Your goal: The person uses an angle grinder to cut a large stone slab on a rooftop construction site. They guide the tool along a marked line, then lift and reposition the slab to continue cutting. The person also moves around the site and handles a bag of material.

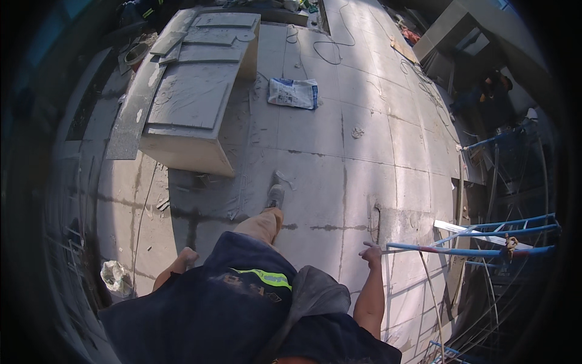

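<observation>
My left hand (188, 255) hangs low beside my left hip, its fingers curled in, with nothing seen in it. Out to the right is my right hand (370, 253), its fingers partly bent and apart, holding nothing visible. Close beside it in the picture is the end of a blue scaffold frame (418, 248); I cannot tell whether they touch. One shoe (276, 196) steps forward on the pale slab floor (309, 182).
Ahead on the left stands a box-like bench (188, 148) with dusty grey panels (191, 97) on top. A white and blue bag (293, 93) lies beyond it. Cable (330, 54) loops across the floor. A crumpled white bag (115, 278) sits at left. Another person (497, 91) is far right.
</observation>
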`<state>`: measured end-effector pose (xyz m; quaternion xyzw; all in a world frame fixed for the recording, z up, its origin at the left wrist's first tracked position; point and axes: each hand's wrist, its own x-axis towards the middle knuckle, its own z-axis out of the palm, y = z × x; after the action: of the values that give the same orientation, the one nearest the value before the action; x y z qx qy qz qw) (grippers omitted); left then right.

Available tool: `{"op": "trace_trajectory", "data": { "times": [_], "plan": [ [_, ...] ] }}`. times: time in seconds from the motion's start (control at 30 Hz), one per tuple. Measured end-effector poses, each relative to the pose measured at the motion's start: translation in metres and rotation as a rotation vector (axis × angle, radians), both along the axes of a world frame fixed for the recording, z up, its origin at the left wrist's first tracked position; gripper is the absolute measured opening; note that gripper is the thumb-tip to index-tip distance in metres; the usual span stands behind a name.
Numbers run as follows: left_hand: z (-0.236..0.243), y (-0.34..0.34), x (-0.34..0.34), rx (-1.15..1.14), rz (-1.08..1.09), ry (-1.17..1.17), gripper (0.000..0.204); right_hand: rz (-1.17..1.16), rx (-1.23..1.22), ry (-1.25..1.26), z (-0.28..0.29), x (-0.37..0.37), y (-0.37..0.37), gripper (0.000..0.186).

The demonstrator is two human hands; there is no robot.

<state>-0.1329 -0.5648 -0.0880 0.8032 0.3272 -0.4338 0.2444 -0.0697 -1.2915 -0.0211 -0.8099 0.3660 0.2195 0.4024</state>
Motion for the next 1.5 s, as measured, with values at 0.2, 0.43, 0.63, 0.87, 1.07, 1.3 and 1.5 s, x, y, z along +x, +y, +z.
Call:
{"op": "trace_trajectory", "data": {
  "times": [0.2,0.43,0.63,0.87,1.07,1.3,1.5],
  "plan": [
    [-0.069,-0.084,0.166,-0.065,0.049,0.067,0.018,0.195,0.044,0.007,-0.009,0.184,-0.022,0.049],
    [0.024,-0.199,0.514,-0.291,0.108,-0.470,0.030,0.303,0.065,0.302,0.008,0.297,-0.042,0.046],
    [0.062,-0.224,0.709,-0.204,-0.003,-0.678,0.031,0.218,0.184,0.368,-0.037,0.422,-0.092,0.043],
    [-0.009,-0.211,0.848,0.069,-0.026,-0.415,0.035,0.120,0.193,0.343,-0.144,0.589,-0.159,0.041],
    [-0.042,-0.214,0.932,0.221,0.111,-0.261,0.043,0.271,0.112,0.288,-0.160,0.746,-0.197,0.041],
    [-0.094,-0.229,1.067,0.221,0.147,-0.287,0.042,0.477,-0.093,0.276,-0.193,0.796,-0.260,0.040],
    [-0.213,-0.229,1.142,0.168,0.147,-0.292,0.049,0.389,-0.136,0.597,-0.184,0.818,-0.266,0.039]
  ]
}}
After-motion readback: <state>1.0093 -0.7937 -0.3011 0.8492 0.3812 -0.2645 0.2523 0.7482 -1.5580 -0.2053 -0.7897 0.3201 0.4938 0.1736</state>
